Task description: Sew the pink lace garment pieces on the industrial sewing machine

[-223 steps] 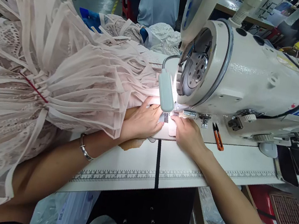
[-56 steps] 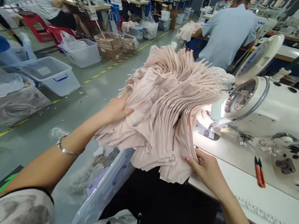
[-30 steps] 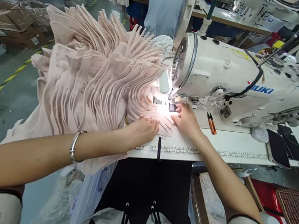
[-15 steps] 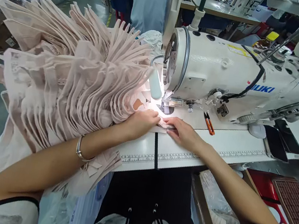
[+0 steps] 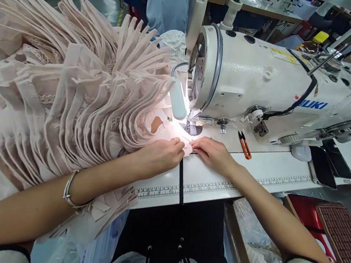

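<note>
Pale pink fabric [image 5: 186, 148] lies brightly lit in front of the needle area of a white sewing machine [image 5: 247, 80]. My left hand [image 5: 162, 156] pinches the fabric's near edge, its fingers curled and a ring showing. Close by on the right, my right hand [image 5: 212, 154] has thumb and fingertips closed on the same fabric. The machine's presser foot [image 5: 189, 127] sits just beyond both hands, partly lost in the glare. Stacked pink garments [image 5: 75, 105], layered with straps and lace, rise beside my left forearm.
Orange-handled thread snips [image 5: 244, 145] lie on the machine bed right of my hands. A printed ruler [image 5: 210, 185] runs along the table's front edge. Below right stands a cardboard box [image 5: 237, 245] with plastic bags. Behind the machine sits a person in blue [image 5: 167, 0].
My left hand has come slightly back toward me, with more pink fabric showing between it and the needle. The right hand stays nearly in place. The view has shifted a little.
</note>
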Demonstrator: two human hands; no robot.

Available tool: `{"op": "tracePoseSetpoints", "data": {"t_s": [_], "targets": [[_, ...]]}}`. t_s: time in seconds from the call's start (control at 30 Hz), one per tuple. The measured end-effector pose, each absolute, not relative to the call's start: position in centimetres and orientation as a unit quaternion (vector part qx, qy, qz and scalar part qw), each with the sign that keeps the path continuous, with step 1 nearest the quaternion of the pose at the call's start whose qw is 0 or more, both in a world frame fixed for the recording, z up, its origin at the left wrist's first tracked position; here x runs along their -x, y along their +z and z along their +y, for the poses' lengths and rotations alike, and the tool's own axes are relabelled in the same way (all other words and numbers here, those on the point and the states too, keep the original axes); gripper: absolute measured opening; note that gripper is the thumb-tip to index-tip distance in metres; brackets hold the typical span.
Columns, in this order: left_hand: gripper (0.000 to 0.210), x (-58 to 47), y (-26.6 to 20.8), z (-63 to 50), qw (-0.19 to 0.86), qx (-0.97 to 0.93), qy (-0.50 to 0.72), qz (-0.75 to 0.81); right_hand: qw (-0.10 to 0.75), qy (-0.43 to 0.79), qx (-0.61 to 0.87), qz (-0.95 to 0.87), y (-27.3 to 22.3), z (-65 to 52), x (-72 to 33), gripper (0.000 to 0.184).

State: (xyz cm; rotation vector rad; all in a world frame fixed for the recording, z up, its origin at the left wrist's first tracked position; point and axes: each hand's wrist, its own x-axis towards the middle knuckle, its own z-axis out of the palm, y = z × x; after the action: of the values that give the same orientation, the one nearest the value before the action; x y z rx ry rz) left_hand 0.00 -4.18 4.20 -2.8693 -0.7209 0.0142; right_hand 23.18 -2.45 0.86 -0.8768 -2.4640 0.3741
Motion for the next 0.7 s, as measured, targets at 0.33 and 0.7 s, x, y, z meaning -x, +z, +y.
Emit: {"op": "tracePoseSetpoints", "data": {"t_s": [0.33, 0.7], "targets": [[0.017, 0.1, 4.7, -3.9, 0.089, 0.963, 0.023, -0.252, 0.143, 0.093, 0.320, -0.932, 1.1, -2.3, -23.1, 0.029], [0.023, -0.5, 2.7, -3.6, 0.090, 0.912, -0.138, -0.376, 0.244, 0.071, 0.333, -0.908, 0.2, -2.1, -22.1, 0.029]]}}
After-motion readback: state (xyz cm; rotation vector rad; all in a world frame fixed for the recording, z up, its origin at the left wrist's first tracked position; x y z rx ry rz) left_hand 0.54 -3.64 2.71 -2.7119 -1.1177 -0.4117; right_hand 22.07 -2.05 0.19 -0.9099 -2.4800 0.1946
